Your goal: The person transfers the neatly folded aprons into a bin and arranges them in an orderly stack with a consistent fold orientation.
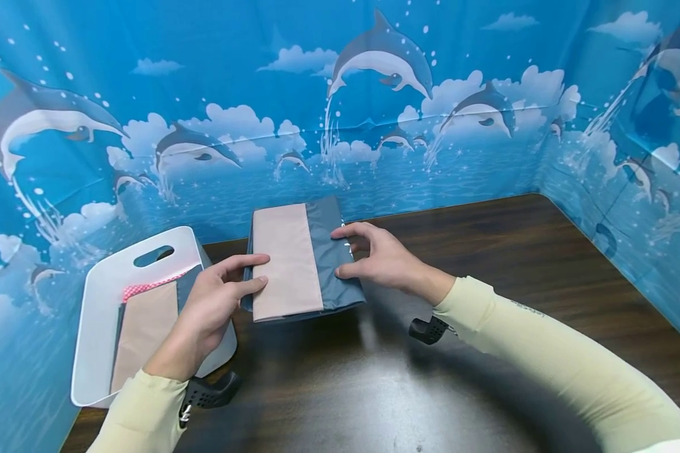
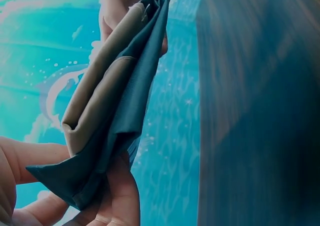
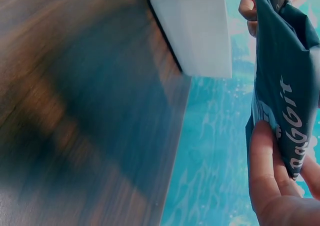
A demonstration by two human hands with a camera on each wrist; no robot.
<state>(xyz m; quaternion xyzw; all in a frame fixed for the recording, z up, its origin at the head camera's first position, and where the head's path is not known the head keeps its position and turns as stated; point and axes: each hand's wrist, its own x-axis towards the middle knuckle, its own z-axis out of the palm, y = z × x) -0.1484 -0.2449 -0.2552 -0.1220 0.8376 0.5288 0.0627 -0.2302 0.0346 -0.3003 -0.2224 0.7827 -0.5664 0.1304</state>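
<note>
Between both hands a folded piece of cloth (image 1: pixel 288 264), blue-grey with a broad beige panel, is held raised over the table. My left hand (image 1: pixel 215 299) pinches its left edge, thumb on the beige face and fingers behind. At the opposite edge my right hand (image 1: pixel 379 261) grips the blue-grey part between thumb and fingers. Edge-on in the left wrist view, the folded cloth (image 2: pixel 115 96) shows several stacked layers, beige and blue-grey. White lettering runs along the blue-grey side of the cloth (image 3: pixel 282 81) in the right wrist view.
A white bin (image 1: pixel 99 314) with a handle slot stands at the left. Inside it are another beige and blue-grey folded cloth (image 1: pixel 146 333) and a pink patterned one (image 1: pixel 150 287). The dark wooden table (image 1: pixel 487 233) meets a blue dolphin-print curtain (image 1: pixel 294 126) behind.
</note>
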